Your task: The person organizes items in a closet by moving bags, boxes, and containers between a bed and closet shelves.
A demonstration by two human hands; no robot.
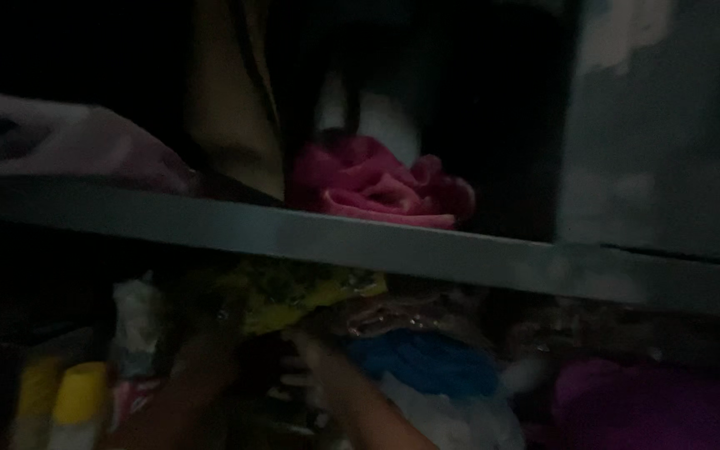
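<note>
Hands reach under the grey shelf (427,250): right hand (327,371) and left hand (210,350) rummage at the yellow packet (293,296) near the shelf's front edge; their grip is too dark to tell. Pulling it free needs care.

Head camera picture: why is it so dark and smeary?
Head view: very dim and grainy, the top back in black shadow; only the grey shelf edge and crumpled pink cloth catch light. Below, both hands, left and right, and the blue bundle are soft and blurred.
</note>
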